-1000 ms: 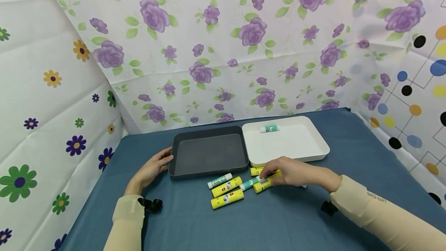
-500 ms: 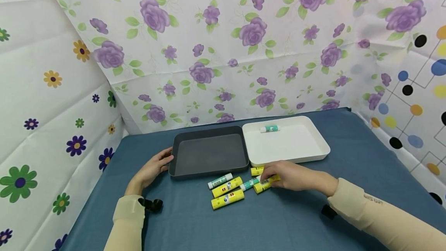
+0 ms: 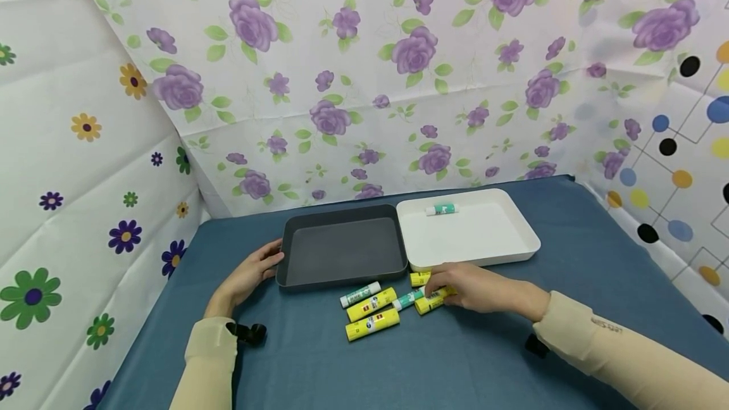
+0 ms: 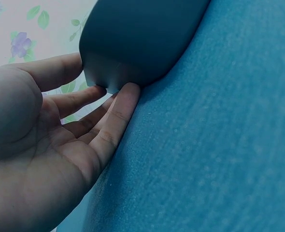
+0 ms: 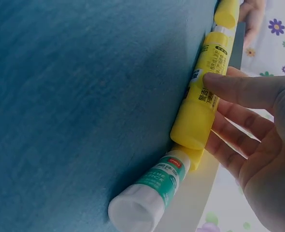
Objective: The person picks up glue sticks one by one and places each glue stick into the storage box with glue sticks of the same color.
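My left hand rests at the left end of a dark grey tray, fingertips against its outer wall. The left wrist view shows those fingers extended along the tray corner. In front of a white tray, my right hand pinches a yellow glue stick lying on the cloth. Its thumb presses the label of that glue stick in the right wrist view, with the other fingers behind. A green-and-white glue stick lies close to its end there.
Several more yellow and green-and-white glue sticks lie before the trays, including a yellow one and a green-and-white one. Another green-and-white glue stick lies inside the white tray. Blue cloth covers the table; patterned curtains surround it.
My right hand has shifted slightly down and left around the yellow glue stick. My left hand and the trays stay put.
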`<state>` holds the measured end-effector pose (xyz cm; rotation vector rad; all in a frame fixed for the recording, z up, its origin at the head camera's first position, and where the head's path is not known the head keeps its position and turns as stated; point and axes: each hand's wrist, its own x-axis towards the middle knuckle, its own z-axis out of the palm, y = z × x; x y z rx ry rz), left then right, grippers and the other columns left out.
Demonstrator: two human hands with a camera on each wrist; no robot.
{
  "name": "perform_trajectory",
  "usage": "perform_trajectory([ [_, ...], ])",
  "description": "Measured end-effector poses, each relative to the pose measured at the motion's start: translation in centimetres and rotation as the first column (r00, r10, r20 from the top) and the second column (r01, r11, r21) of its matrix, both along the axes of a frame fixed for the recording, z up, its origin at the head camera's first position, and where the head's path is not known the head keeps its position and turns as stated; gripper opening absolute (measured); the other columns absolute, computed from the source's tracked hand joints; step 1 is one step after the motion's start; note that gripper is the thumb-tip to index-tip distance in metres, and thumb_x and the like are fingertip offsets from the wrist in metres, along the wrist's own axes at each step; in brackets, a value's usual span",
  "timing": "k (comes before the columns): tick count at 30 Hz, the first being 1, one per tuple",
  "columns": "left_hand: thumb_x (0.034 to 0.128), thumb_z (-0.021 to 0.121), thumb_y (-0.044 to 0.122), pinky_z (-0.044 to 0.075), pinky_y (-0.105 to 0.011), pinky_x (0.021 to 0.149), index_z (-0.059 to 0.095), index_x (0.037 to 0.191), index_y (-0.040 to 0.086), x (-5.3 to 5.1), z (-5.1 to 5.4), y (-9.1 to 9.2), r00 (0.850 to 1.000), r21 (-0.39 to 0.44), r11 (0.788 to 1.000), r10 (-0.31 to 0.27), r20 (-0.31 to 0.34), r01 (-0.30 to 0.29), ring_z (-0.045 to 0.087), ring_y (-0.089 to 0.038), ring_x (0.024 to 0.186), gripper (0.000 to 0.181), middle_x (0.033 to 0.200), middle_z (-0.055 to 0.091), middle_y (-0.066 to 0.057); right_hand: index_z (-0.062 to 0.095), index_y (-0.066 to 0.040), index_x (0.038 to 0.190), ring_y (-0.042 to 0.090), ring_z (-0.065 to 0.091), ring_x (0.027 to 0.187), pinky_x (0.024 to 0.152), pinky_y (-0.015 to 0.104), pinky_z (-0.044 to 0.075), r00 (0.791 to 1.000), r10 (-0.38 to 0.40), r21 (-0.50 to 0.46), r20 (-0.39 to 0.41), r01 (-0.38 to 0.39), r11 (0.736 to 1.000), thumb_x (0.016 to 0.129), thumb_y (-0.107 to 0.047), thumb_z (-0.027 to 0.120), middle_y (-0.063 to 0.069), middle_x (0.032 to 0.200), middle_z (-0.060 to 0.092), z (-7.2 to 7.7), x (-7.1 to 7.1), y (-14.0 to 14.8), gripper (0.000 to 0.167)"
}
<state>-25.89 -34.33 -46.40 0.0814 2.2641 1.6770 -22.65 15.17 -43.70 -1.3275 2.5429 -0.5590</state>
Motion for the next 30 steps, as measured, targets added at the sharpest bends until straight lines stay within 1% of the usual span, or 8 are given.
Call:
perform_trajectory([
  [7,0.1138,0.047,0.030,0.028,-0.060,0.123,0.015,0.168,0.007,0.0,-0.1,0.0,1.000,0.002,1.000,0.002,0.000,-0.002,0.029,-0.039,0.152,0.067,0.168,0.022,-0.021,0.075,-0.024,0.121,0.007,0.062,0.109,0.097,0.037,0.057,1.000,0.003,-0.015,0.026,-0.003,1.000,0.093,0.000,0.077,-0.011,0.118,0.066,-0.1,-0.2,0.1,0.037],
  [12,0.1138,0.047,0.031,0.027,-0.061,0.123,0.015,0.168,0.007,-0.1,-0.1,0.0,1.000,-0.002,1.000,-0.001,-0.003,0.001,0.028,-0.039,0.153,0.067,0.168,0.022,-0.021,0.076,-0.026,0.122,0.006,0.063,0.107,0.097,0.035,0.058,0.998,0.010,-0.082,0.069,-0.004,0.997,0.094,-0.002,0.077,-0.013,0.115,0.066,0.7,-0.3,0.2,0.037],
  [15,0.1139,0.046,0.030,0.027,-0.061,0.123,0.015,0.168,0.007,-0.1,-0.1,0.0,1.000,0.001,1.000,0.000,-0.002,0.000,0.027,-0.040,0.153,0.066,0.169,0.021,-0.021,0.075,-0.026,0.122,0.007,0.064,0.107,0.097,0.035,0.058,0.995,0.015,-0.139,0.103,-0.001,0.990,0.094,-0.002,0.076,-0.013,0.115,0.066,1.3,-0.5,0.1,0.037],
  [22,0.1140,0.046,0.030,0.027,-0.061,0.123,0.015,0.168,0.007,0.0,-0.2,-0.1,1.000,0.000,1.000,-0.001,-0.004,0.001,0.027,-0.040,0.153,0.066,0.169,0.021,-0.021,0.074,-0.020,0.123,0.011,0.065,0.101,0.090,0.036,0.059,0.985,0.022,-0.259,0.172,0.024,0.966,0.097,-0.004,0.073,-0.008,0.116,0.069,2.2,-1.2,-0.3,0.031],
  [26,0.1140,0.046,0.030,0.028,-0.061,0.123,0.015,0.168,0.007,-0.1,-0.1,-0.1,1.000,-0.001,1.000,0.000,-0.004,0.000,0.027,-0.040,0.153,0.066,0.169,0.021,-0.022,0.074,-0.018,0.125,0.014,0.066,0.102,0.091,0.038,0.059,0.976,0.016,-0.306,0.216,0.052,0.950,0.098,-0.005,0.072,-0.005,0.117,0.070,2.6,-1.6,-0.6,0.030],
  [30,0.1139,0.046,0.030,0.028,-0.060,0.123,0.015,0.168,0.007,-0.1,-0.1,0.0,1.000,0.002,1.000,0.003,0.002,-0.003,0.028,-0.039,0.153,0.066,0.168,0.021,-0.022,0.074,-0.018,0.126,0.014,0.066,0.100,0.089,0.040,0.059,0.976,0.003,-0.321,0.219,0.069,0.944,0.099,-0.006,0.071,-0.004,0.118,0.071,3.0,-2.0,-1.0,0.029],
])
